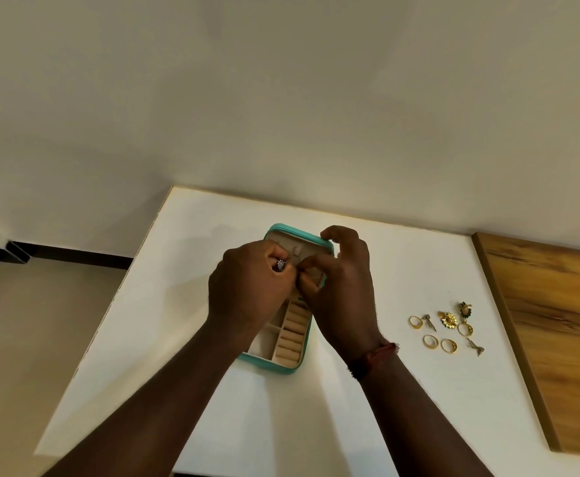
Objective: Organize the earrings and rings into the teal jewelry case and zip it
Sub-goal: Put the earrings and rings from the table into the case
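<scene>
Both hands meet over the lid half of the open teal jewelry case [283, 368]. My left hand [250, 287] pinches a sparkly earring [281, 264]; my right hand [342, 287] pinches something against it, maybe its backing, though I cannot tell. I judge either could slip into the compartments below my fingers. Loose rings and earrings [448, 327] lie well right on the bench [213, 425].

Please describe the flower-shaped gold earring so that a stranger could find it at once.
On the white table, right of the open teal case, lies a jewelry cluster. The flower-shaped gold earring sits in its far row, the only broad petalled piece among plain rings.
</scene>
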